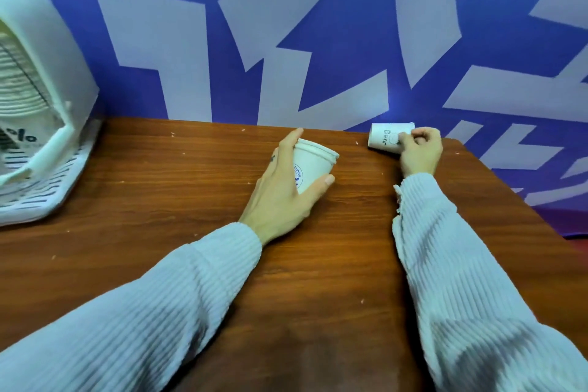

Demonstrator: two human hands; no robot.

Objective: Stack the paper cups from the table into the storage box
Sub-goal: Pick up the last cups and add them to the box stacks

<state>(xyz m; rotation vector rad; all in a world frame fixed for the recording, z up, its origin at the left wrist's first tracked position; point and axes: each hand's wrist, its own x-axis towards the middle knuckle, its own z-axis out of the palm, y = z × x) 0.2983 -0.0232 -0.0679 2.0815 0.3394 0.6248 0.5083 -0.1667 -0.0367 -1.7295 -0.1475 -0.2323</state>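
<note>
The left hand (286, 188) is grasping a small stack of cups (313, 165) mid-counter (159, 200), rims tilted toward the far edge. The right hand (420, 153) pinches a single cup (386, 137) lying on its side at the far right edge. Best to nest that one squarely before carrying (rims aligned) to the storage box (41, 99) at the left edge.

White cup stack (310, 169) tilted; cup (386, 137) sideways; box (38, 99) left.

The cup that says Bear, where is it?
The Bear cup lies on its side at the table's far edge by the blue wall, pinched by the right hand.
</note>
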